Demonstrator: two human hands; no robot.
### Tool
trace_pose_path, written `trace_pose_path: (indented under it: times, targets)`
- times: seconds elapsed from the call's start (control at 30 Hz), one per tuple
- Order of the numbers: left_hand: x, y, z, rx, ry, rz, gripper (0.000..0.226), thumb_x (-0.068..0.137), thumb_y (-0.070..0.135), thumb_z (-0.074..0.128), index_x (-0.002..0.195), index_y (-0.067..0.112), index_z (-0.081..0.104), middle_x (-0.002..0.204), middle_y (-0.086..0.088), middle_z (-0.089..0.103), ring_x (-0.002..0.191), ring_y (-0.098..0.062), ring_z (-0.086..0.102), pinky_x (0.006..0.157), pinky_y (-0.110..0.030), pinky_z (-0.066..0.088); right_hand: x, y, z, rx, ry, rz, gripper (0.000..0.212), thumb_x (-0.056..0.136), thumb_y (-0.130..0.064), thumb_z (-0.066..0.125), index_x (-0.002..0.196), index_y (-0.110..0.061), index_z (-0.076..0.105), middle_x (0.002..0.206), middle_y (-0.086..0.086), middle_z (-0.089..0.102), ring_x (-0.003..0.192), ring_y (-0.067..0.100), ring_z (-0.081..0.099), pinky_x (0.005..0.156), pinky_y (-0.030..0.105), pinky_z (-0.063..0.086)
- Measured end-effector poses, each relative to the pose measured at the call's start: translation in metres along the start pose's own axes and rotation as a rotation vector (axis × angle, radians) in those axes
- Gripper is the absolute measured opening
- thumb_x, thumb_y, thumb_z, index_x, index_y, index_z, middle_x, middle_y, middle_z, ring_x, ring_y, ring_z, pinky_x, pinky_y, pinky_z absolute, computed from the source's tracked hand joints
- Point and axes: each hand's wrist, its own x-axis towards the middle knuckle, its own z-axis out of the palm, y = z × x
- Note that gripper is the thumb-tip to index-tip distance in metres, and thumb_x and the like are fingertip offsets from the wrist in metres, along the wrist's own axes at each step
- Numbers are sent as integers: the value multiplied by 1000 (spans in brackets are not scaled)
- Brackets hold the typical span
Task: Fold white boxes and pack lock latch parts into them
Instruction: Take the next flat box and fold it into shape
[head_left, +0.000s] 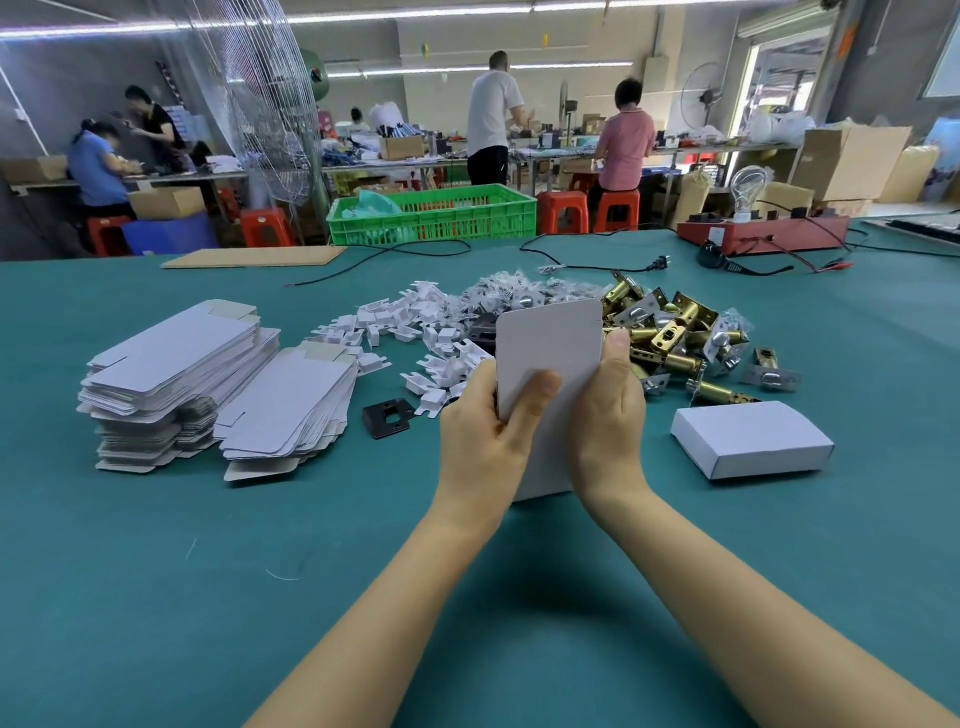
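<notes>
Both hands, left hand (485, 410) and right hand (613, 410), grip the half-folded white box (548, 348) at frame centre, above the bench (156, 571). Risk: flap creases crooked if thumbs press unevenly.

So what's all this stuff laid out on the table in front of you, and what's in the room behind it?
Flat box blanks: two stacks, white, table left.
Plastic clips: a heap, white, table centre.
Bagged small parts: a heap, clear bags, behind the clips.
Lock latches: a heap, brass and silver, table right.
Black plate: one, black, near the clips.
Finished box: one, white, closed, table right.
Crate: one, green, beyond the table.
Stools: several, red, by the far benches.
Workers: at least four, at the far benches.
Box in hand: one, white, held upright.
Left hand: grips the box's left edge.
Right hand: grips its right edge.
</notes>
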Motion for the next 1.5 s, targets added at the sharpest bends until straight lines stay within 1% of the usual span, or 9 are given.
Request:
trace_pose_path:
  times: [0.13,0.4,0.7,0.83,1.03,1.13,1.23,1.4,1.5]
  targets:
    - [2,-4,-2,53,-87,-13,46,73,64,59,87,20,54,81,5,61,63,-14,49,58,-26,41,7,-2,-5,21,14,8,52,89,-59,29,65,-19,52,66,0,60,65,16,55,62,29,42]
    - [-1,-15,-2,121,-247,-17,17,81,41,66,90,33,54,84,4,68,73,-26,60,66,-41,48,20,-13,-14,27,83,1,56,102,-48,26,57,-31,55,56,-17,56,53,1,50,58,23,41]
    - [2,-25,-10,252,277,30,28,83,41,71,87,24,50,67,9,59,63,-15,49,58,-26,40,5,-13,1,-301,-152,-290,29,92,-56,37,93,-29,46,94,-5,57,87,4,54,76,20,41]
    - [-4,-22,-6,372,358,104,27,88,33,71,91,33,44,64,17,52,66,-11,48,55,-25,27,-12,-8,10,-412,-417,-248,73,78,-67,53,128,-16,43,126,0,52,117,11,52,93,34,48]
    - [-7,-26,-2,380,76,139,60,90,32,57,142,6,45,130,-11,62,117,-26,60,92,-39,49,-15,-3,10,-173,-427,-110,43,85,-34,71,121,-25,49,112,-9,65,105,9,63,87,34,54]
    - [-7,-27,0,289,-41,193,68,87,10,67,147,-2,35,144,-20,49,136,-36,45,106,-55,40,-9,-3,6,-66,-394,-81,34,86,-37,68,114,-27,52,101,-10,68,96,9,67,82,27,54]
    - [-6,-28,3,350,-109,262,70,88,29,54,148,0,33,153,-22,36,146,-33,30,114,-56,30,-5,-4,5,35,-341,-51,28,89,-31,66,113,-26,54,100,-11,70,95,4,67,76,16,51]
    - [-6,-27,2,207,-164,166,70,88,44,47,151,16,32,157,-10,26,149,-17,20,121,-40,22,1,-8,0,100,-328,-16,23,90,-24,67,110,-22,57,98,-5,73,93,14,71,77,27,57]
    - [-3,-24,2,52,-63,0,50,94,45,45,141,26,41,130,24,54,122,10,47,104,-15,37,7,-11,-4,71,-327,-21,17,89,-25,67,105,-22,60,95,-6,74,89,13,70,76,28,57]
